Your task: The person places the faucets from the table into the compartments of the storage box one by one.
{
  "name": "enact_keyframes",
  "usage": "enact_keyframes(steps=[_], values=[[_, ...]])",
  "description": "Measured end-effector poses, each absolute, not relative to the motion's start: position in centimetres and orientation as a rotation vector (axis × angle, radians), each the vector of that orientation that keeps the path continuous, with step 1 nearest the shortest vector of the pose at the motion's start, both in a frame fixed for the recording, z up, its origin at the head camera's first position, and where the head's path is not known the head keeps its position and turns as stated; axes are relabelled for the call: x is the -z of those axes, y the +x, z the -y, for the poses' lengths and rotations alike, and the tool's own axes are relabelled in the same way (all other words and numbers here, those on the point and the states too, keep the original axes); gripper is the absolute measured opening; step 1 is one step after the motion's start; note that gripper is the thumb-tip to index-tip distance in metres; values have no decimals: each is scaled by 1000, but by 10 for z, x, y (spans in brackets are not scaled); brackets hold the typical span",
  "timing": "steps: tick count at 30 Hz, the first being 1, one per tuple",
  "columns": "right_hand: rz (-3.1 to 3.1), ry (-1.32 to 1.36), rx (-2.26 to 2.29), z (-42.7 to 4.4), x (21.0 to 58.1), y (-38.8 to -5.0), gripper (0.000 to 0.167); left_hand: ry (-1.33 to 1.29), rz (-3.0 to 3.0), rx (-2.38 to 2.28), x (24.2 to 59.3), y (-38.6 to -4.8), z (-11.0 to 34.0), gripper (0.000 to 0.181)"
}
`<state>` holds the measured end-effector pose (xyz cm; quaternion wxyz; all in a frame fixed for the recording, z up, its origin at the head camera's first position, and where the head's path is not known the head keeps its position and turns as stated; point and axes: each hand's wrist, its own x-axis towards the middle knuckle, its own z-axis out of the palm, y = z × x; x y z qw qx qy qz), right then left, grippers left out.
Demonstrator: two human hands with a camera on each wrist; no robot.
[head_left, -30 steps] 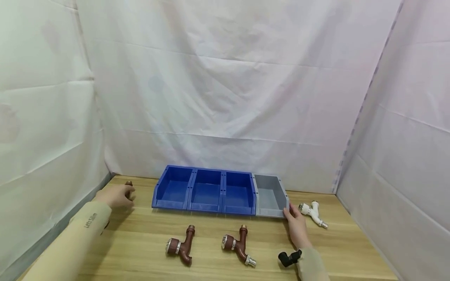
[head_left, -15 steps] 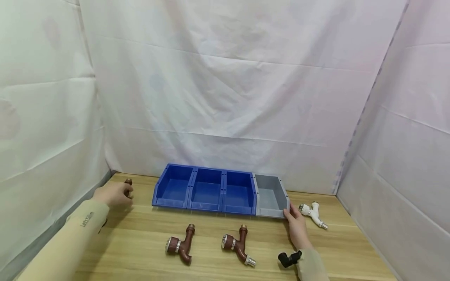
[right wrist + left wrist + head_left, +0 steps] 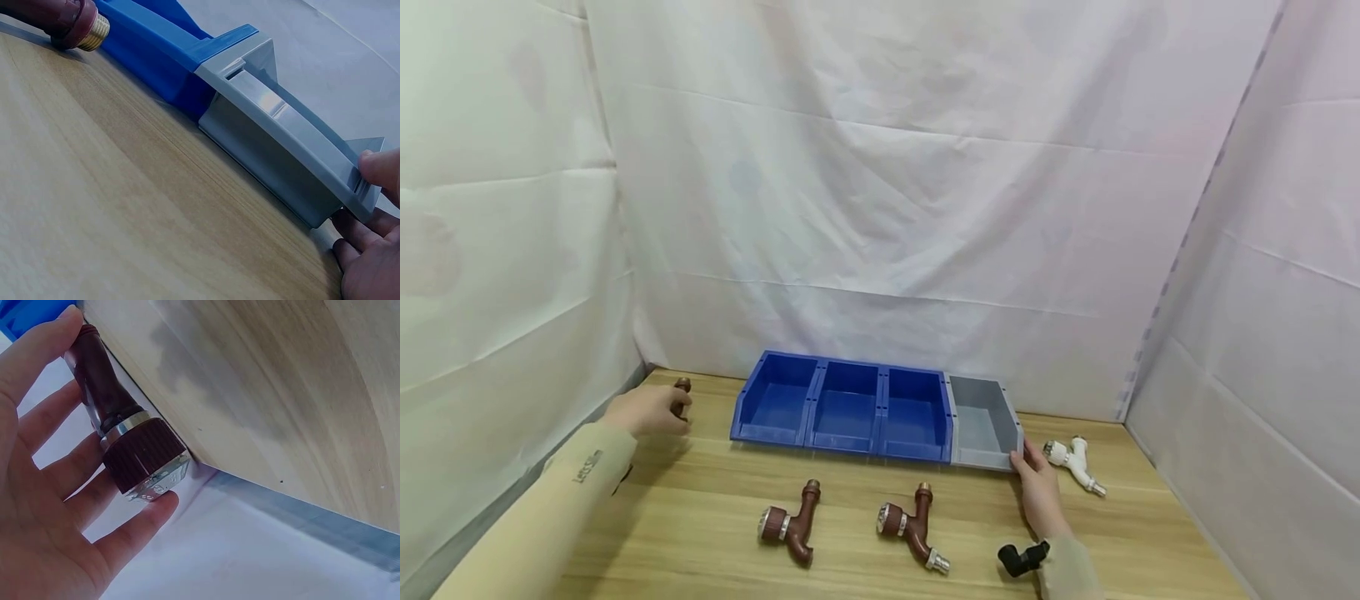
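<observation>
Gripped in the left hand (image 3: pixel 643 410) — thumb at the pipe end, one fingertip at the knob — is a brown faucet (image 3: pixel 125 425), out by the far left corner of the table (image 3: pixel 715 517). Compared with half a second ago, the head view has slid, everything sitting slightly further right, both hands holding their places! The right hand (image 3: pixel 1040 492) pinches the gray bin (image 3: pixel 981 425) at its front corner. Three blue bins (image 3: pixel 846 412) adjoin it, floors in plain sight. Hard to tell whether the gripped faucet touches wood; fingers partly hide it. Right wrist view cuts off another brown faucet (image 3: pixel 65 22), brass thread showing.
</observation>
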<state>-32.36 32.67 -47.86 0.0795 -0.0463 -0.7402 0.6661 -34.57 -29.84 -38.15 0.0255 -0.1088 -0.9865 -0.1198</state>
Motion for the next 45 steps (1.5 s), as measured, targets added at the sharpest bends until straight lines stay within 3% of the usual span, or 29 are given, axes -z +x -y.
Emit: enact_keyframes(steps=[4,18,45], values=[[2203,-142,-1986,-326,478,-322,61,-368,3043,359,378,-346,298,43],[2191,-152,-1972,-326,478,-322,61,-416,3048,344,365,-350,291,57],[2190,-151,-1972,-325,479,-325,60,-530,3017,260,341,-351,268,53]])
